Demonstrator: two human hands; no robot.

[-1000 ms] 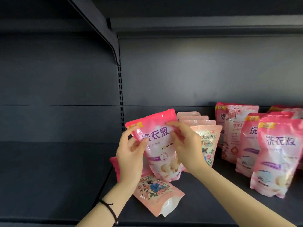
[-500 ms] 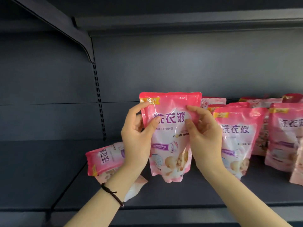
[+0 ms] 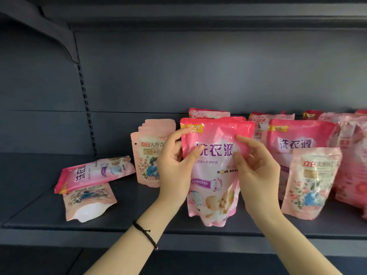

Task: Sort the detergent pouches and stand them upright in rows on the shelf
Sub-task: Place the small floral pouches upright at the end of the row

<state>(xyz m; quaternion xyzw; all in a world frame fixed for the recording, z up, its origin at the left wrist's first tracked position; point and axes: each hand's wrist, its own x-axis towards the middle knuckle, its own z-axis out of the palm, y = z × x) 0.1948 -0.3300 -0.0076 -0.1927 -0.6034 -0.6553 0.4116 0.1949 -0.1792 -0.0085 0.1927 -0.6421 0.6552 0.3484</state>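
A pink pouch is held upright by its upper sides, with the left grip and the right grip both clamped on it, thumbs in front. Its base is near the front lip of the shelf; contact cannot be told. The two-sided hold is judged to keep the soft bag square for standing.

Just right of the right grip, a matching pink pouch and a floral pouch crowd in. Left of the left grip a floral row stands, and beyond it two flat-lying pouches are not yet stood. Open shelf is seen below the grips.
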